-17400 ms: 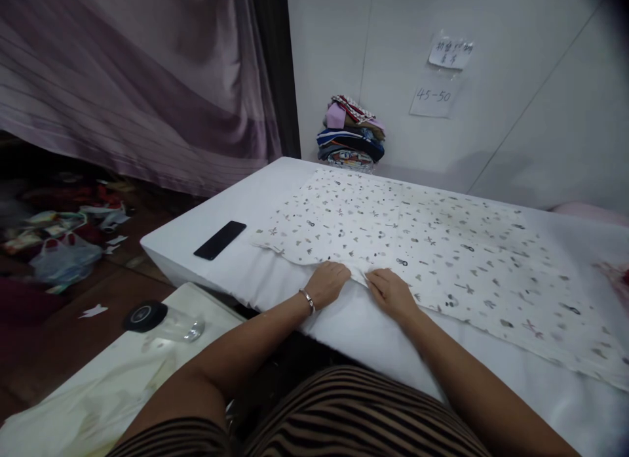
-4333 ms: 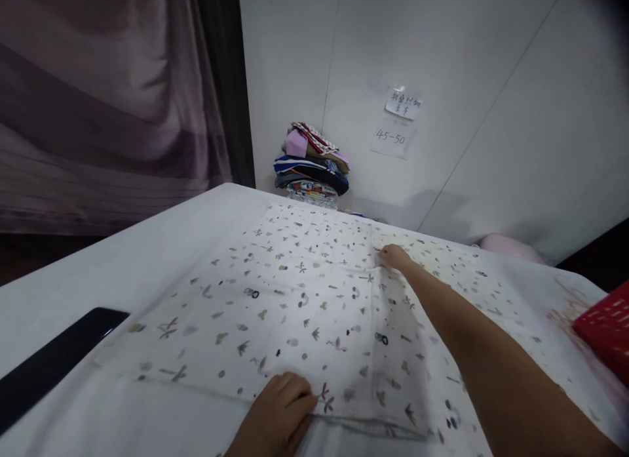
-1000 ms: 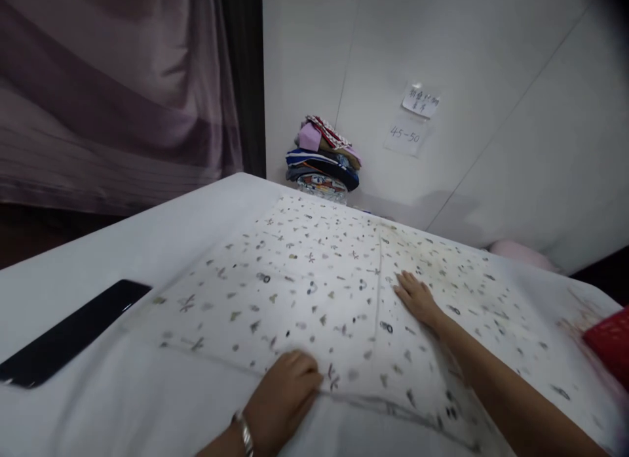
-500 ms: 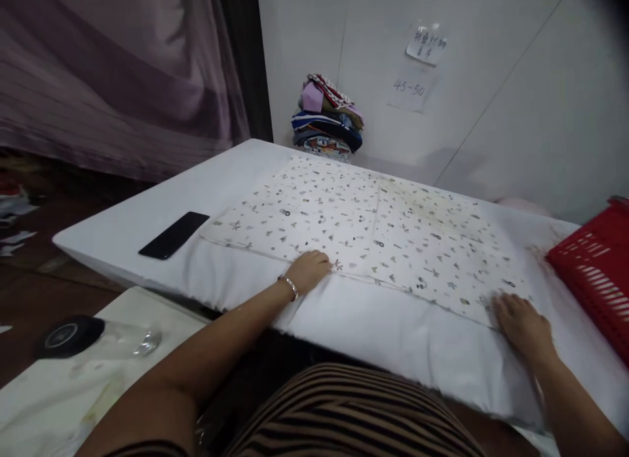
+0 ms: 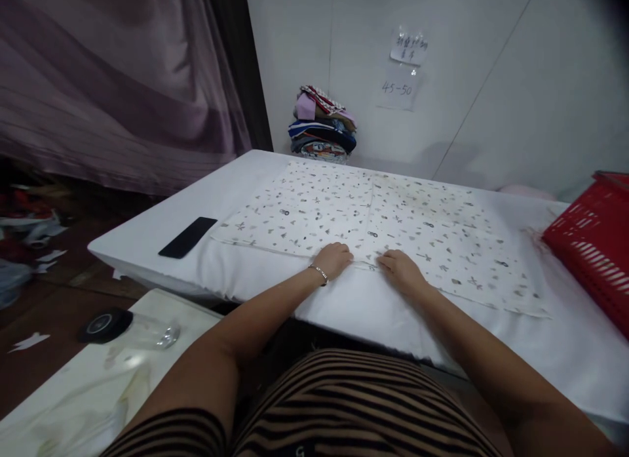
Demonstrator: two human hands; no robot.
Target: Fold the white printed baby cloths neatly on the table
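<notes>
A white cloth (image 5: pixel 403 227) printed with small dark figures lies flat on the white-covered table (image 5: pixel 236 181). A fold line runs across it near the middle. My left hand (image 5: pixel 335 258), with a bracelet on the wrist, rests on the cloth's near edge with fingers curled over the hem. My right hand (image 5: pixel 401 270) sits just to its right on the same edge, fingers pinched on the fabric. The two hands are a short gap apart.
A black phone (image 5: pixel 187 237) lies on the table's left part. A stack of folded clothes (image 5: pixel 323 124) stands at the far wall under two paper notes (image 5: pixel 407 49). A red basket (image 5: pixel 592 234) is at the right. A glass jar (image 5: pixel 128 328) lies on a low surface at left.
My right hand has come back from the cloth's right near corner to the middle of the near edge, beside my left hand, which stayed there. The view shifted slightly.
</notes>
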